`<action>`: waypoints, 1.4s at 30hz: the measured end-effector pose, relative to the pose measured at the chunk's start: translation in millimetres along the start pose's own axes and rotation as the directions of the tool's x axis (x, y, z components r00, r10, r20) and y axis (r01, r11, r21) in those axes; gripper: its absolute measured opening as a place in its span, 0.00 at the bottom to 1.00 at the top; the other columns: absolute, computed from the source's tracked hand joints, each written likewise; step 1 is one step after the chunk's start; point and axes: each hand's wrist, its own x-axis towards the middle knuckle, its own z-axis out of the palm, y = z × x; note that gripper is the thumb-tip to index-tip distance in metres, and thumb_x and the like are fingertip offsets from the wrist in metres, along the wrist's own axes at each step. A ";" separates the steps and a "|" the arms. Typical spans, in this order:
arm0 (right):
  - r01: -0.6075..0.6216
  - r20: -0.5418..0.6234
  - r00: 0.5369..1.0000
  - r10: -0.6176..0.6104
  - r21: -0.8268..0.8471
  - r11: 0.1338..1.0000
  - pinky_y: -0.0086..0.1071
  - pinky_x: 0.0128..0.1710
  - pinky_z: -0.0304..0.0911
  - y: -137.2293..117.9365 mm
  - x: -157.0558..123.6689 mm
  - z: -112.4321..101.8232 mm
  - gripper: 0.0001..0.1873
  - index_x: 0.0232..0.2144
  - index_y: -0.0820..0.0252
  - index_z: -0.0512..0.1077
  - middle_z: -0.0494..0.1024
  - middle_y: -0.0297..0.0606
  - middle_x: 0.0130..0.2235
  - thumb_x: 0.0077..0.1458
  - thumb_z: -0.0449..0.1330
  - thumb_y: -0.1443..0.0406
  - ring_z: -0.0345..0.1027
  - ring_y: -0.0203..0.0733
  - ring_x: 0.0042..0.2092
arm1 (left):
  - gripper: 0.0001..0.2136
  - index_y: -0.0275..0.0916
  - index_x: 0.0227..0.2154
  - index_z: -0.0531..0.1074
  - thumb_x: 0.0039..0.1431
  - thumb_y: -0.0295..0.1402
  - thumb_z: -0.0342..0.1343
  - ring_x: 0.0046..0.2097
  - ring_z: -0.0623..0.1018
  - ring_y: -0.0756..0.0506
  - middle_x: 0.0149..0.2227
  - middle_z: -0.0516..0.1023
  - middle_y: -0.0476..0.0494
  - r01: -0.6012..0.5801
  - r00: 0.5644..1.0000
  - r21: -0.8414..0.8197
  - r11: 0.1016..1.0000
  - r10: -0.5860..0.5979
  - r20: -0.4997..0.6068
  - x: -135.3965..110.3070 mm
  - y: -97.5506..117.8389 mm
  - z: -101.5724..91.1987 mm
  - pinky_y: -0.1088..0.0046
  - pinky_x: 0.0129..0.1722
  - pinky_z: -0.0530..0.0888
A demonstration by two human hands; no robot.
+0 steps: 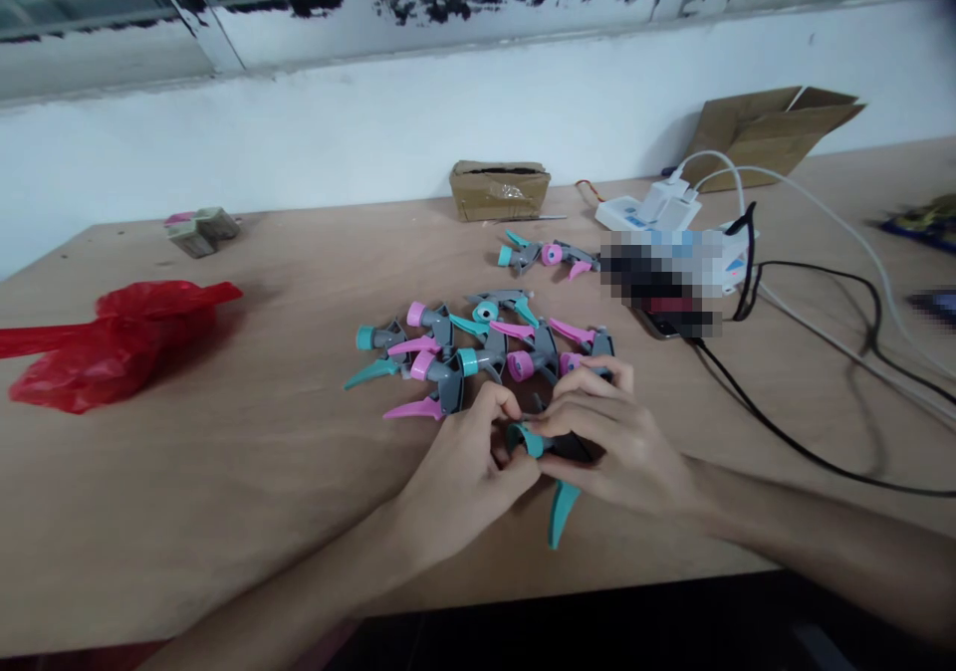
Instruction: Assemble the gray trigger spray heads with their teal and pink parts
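Note:
Above the table's front part, my right hand (623, 437) is closed around the grey body of a trigger sprayer head (529, 440). Its teal collar faces left, and its teal lever points down below my fingers. My left hand (470, 477) is closed at the collar, thumb and index finger pinching its rim; anything small between those fingertips is hidden. Just beyond both hands lies a cluster of similar sprayer heads (489, 352), grey with pink or teal collars and levers. Two more sprayer heads (549, 253) lie farther back.
A red plastic bag (126, 342) lies at the left, with small greyish blocks (200, 231) behind it. Cardboard boxes (499, 191) stand along the wall. On the right are a power strip with white chargers (661, 208), a partly blurred phone (664, 323) and trailing black cables (784, 432).

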 end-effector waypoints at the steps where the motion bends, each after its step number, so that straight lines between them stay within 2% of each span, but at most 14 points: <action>1: -0.021 -0.021 1.000 0.021 -0.005 1.000 0.42 0.46 0.48 -2.0 -0.2 1.4 0.02 0.28 0.57 0.69 0.76 0.29 0.27 0.50 0.59 0.66 0.66 0.37 0.34 | 0.08 0.40 0.34 0.56 0.53 0.26 0.48 0.23 0.70 0.52 0.24 0.66 0.54 0.008 1.000 0.002 1.000 -0.008 -0.010 0.0 -0.8 0.1 0.78 0.21 0.65; 6: -0.146 -0.055 0.988 0.143 -0.039 0.989 0.39 0.43 0.47 -8.7 0.0 5.7 0.03 0.28 0.57 0.69 0.74 0.28 0.26 0.47 0.60 0.67 0.65 0.37 0.34 | 0.07 0.40 0.34 0.57 0.53 0.27 0.49 0.26 0.70 0.52 0.25 0.67 0.53 -0.008 0.999 0.026 1.000 0.010 -0.048 0.2 -2.1 -1.7 0.77 0.24 0.66; 9: -0.189 -0.069 0.980 0.187 -0.023 0.982 0.38 0.43 0.47 -8.4 0.2 5.4 0.05 0.30 0.56 0.70 0.75 0.28 0.28 0.47 0.59 0.68 0.65 0.37 0.35 | 0.10 0.41 0.34 0.57 0.50 0.25 0.51 0.24 0.68 0.52 0.23 0.66 0.55 -0.027 0.994 0.067 0.997 0.033 -0.102 -0.5 -0.6 0.2 0.78 0.23 0.65; 12: -0.204 -0.070 0.977 0.202 -0.020 0.979 0.38 0.41 0.48 -6.3 0.0 4.7 0.08 0.33 0.55 0.71 0.77 0.29 0.31 0.47 0.59 0.69 0.65 0.38 0.37 | 0.10 0.40 0.34 0.59 0.49 0.26 0.52 0.24 0.69 0.51 0.22 0.68 0.55 -0.006 0.971 0.237 0.971 0.062 -0.230 -1.3 0.8 3.7 0.76 0.24 0.66; 15: -0.218 -0.079 0.974 0.214 -0.049 0.975 0.38 0.41 0.49 -4.5 -1.0 6.0 0.12 0.37 0.54 0.71 0.77 0.31 0.34 0.47 0.60 0.69 0.64 0.39 0.38 | 0.04 0.40 0.30 0.65 0.50 0.27 0.52 0.31 0.74 0.48 0.29 0.73 0.50 -0.017 0.935 0.427 0.904 0.166 -0.314 -1.4 0.6 5.2 0.73 0.28 0.69; 19: -0.226 -0.069 0.973 0.221 -0.073 0.971 0.38 0.41 0.49 -3.1 -2.6 9.1 0.12 0.38 0.53 0.73 0.76 0.31 0.33 0.48 0.60 0.69 0.64 0.39 0.38 | 0.05 0.40 0.30 0.70 0.52 0.26 0.51 0.36 0.74 0.47 0.38 0.73 0.48 -0.089 0.906 0.535 0.840 0.292 -0.307 -0.5 -2.2 6.0 0.71 0.32 0.71; 27: -0.240 -0.052 0.971 0.235 -0.157 0.958 0.39 0.41 0.48 -3.3 3.5 2.8 0.09 0.34 0.54 0.74 0.77 0.31 0.32 0.47 0.61 0.67 0.64 0.40 0.37 | 0.07 0.40 0.30 0.71 0.54 0.24 0.50 0.37 0.74 0.47 0.35 0.74 0.49 -0.123 0.882 0.602 0.789 0.365 -0.298 4.1 -4.6 10.8 0.72 0.32 0.70; 30: -0.254 -0.076 0.967 0.244 -0.173 0.952 0.38 0.37 0.49 -5.6 5.4 -2.9 0.06 0.30 0.56 0.74 0.77 0.32 0.30 0.46 0.63 0.63 0.64 0.41 0.36 | 0.05 0.39 0.28 0.70 0.52 0.23 0.51 0.38 0.73 0.47 0.36 0.73 0.49 -0.110 0.861 0.577 0.810 0.367 -0.351 5.3 -1.8 4.7 0.71 0.35 0.69; 32: -0.265 -0.081 0.963 0.255 -0.165 0.950 0.37 0.36 0.49 -5.2 5.5 -7.2 0.09 0.29 0.56 0.74 0.77 0.33 0.30 0.45 0.64 0.59 0.64 0.41 0.35 | 0.05 0.39 0.26 0.70 0.51 0.23 0.52 0.36 0.72 0.48 0.36 0.72 0.48 -0.093 0.858 0.503 0.859 0.326 -0.396 5.1 0.3 -1.6 0.72 0.34 0.70; 36: -0.260 -0.036 0.966 0.257 -0.115 0.959 0.36 0.37 0.51 0.8 4.2 -13.1 0.11 0.34 0.54 0.73 0.78 0.32 0.33 0.48 0.61 0.57 0.67 0.39 0.38 | 0.06 0.40 0.29 0.72 0.57 0.27 0.50 0.36 0.72 0.49 0.37 0.70 0.48 -0.123 0.908 0.270 0.955 0.218 -0.357 4.0 2.7 -10.7 0.77 0.29 0.69; 39: -0.246 -0.010 0.969 0.246 -0.035 0.969 0.36 0.38 0.53 4.0 3.1 -13.5 0.11 0.36 0.53 0.72 0.78 0.31 0.34 0.49 0.61 0.57 0.68 0.38 0.38 | 0.06 0.40 0.30 0.73 0.58 0.31 0.50 0.37 0.70 0.49 0.36 0.69 0.47 -0.135 0.936 0.131 0.982 0.170 -0.309 4.6 2.7 -12.6 0.76 0.31 0.68; 42: -0.230 -0.021 0.973 0.231 0.041 0.972 0.37 0.40 0.54 3.9 2.7 -12.6 0.13 0.38 0.53 0.72 0.78 0.31 0.34 0.48 0.62 0.57 0.69 0.37 0.37 | 0.06 0.38 0.27 0.74 0.56 0.32 0.53 0.33 0.69 0.50 0.33 0.68 0.47 -0.117 0.953 0.022 0.993 0.119 -0.277 6.0 3.0 -13.5 0.76 0.29 0.66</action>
